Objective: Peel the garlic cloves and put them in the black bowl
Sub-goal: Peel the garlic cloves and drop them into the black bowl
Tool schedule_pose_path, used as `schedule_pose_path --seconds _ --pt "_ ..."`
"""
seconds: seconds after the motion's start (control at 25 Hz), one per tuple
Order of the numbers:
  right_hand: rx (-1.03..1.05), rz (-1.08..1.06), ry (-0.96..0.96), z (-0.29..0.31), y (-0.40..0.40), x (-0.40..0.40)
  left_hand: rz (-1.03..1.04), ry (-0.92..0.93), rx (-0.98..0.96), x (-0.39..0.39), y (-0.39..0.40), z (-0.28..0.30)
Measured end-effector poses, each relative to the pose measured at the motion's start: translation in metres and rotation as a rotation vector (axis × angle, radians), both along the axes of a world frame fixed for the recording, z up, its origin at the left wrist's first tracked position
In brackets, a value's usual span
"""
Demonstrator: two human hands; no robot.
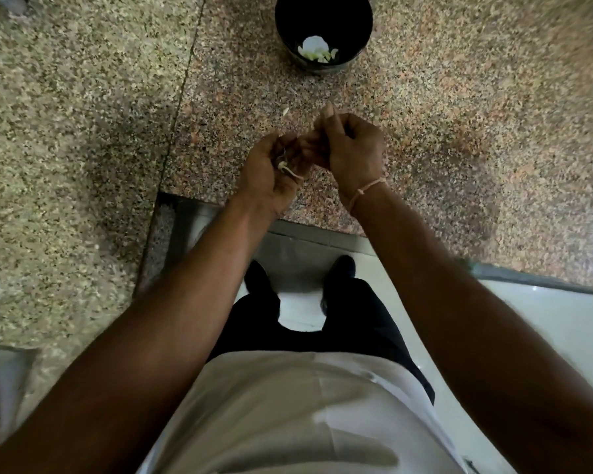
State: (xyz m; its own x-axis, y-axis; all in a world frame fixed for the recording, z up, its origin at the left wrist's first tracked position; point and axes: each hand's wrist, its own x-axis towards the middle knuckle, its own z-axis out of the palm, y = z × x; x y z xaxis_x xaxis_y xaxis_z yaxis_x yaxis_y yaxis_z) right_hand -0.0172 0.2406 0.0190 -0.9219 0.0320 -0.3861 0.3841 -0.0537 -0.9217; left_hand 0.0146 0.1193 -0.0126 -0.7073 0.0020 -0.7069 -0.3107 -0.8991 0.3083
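Below one black bowl (323, 29) of several blurred peeled cloves (317, 53), the left hand (271, 172) grips a garlic piece (286, 167), mostly hidden; the right hand (351, 145) is curled, its hold unclear.

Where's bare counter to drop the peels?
Bare granite counter right of the right hand, and left of the seam beside the left hand. Crowded: the strip between the hands and the black bowl, with a peel scrap.
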Motion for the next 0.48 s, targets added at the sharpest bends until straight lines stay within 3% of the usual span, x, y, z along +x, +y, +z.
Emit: schedule_pose_path --seconds 0.2,0.28,0.48 --pt "-0.351 0.163 -0.157 -0.004 0.013 -0.029 0.342 0.113 -0.01 -0.001 0.02 -0.005" --pt "-0.298 0.305 -0.143 -0.01 0.023 -0.041 0.526 0.156 -0.007 0.004 0.027 0.0" --pt "-0.216 0.78 -0.02 -0.012 0.055 -0.064 1.138 0.006 -0.038 0.05 0.058 0.001"
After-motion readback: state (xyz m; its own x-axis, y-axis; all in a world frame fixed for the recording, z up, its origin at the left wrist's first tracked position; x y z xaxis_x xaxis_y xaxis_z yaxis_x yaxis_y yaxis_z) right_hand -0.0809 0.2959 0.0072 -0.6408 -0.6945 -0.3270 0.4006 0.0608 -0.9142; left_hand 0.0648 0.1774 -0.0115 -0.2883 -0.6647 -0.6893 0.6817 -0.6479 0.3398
